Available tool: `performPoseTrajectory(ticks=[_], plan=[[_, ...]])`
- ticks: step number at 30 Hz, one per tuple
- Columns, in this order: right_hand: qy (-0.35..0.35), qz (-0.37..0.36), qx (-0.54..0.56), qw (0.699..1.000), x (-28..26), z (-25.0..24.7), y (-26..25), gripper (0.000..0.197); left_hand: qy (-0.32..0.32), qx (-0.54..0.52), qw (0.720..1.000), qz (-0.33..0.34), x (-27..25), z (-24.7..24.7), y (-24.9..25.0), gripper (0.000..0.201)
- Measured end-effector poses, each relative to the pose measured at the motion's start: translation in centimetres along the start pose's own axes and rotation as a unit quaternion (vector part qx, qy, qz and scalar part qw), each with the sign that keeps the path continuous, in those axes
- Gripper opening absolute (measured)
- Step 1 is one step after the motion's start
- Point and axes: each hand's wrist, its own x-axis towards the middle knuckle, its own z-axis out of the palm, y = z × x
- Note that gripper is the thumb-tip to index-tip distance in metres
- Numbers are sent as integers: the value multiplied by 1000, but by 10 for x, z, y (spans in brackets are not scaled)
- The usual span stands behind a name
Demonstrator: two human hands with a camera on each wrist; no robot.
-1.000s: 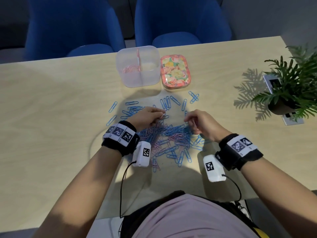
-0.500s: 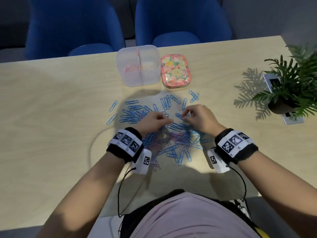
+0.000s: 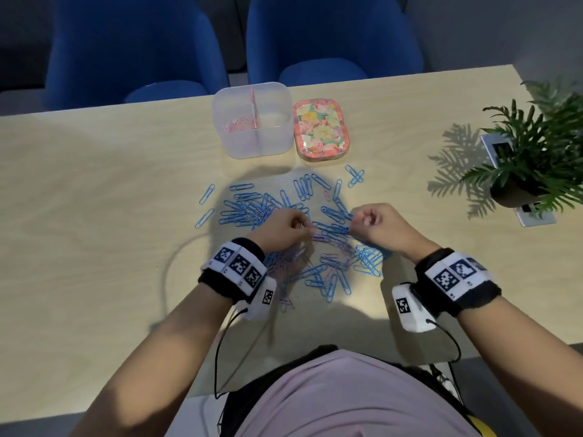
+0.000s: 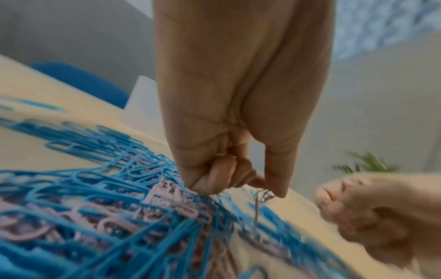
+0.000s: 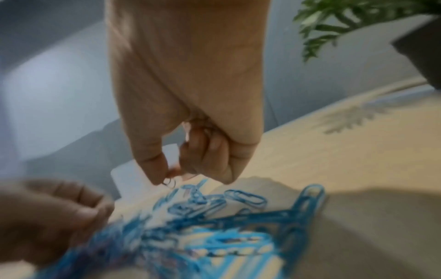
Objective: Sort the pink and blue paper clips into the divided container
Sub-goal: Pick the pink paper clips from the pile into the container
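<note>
A heap of blue and pink paper clips lies mid-table. My left hand hovers over its left side; in the left wrist view the left hand pinches a pink clip between thumb and forefinger, the other fingers curled. My right hand is over the heap's far right part. The right wrist view shows the right hand pinching a small clip of unclear colour. The clear divided container stands at the far edge, with pink clips in its left compartment.
A floral tin sits right beside the container. Loose blue clips spread left and beyond the heap. A potted plant stands at the right over a table socket. Two blue chairs face the far edge.
Both hands moved forward over the far part of the heap and came close together. Their fingertips have since drawn slightly apart, each pinching a clip.
</note>
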Motion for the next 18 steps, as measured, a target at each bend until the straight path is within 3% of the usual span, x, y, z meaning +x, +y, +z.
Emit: performPoseTrajectory(ticks=[3,6,8,10,13,18], plan=[[33,38,195,979,4,-5,-18,27,9,-141,989,-42,-2,-17,-3,13],[37,52,240,969,16,-5,-33,20,27,-254,964,-74,-2,-28,-4,13],[47,55,165,984,30,-1,-39,23,37,-297,951,-81,-1,-31,-5,14],[58,30,14,998,43,7,-43,22,46,-313,944,-88,0,-31,-8,11],[100,2,-201,974,54,21,-43,22,52,-310,944,-104,-2,-29,-12,9],[85,22,-223,971,66,30,-41,18,28,-328,933,-142,1,-27,-9,21]])
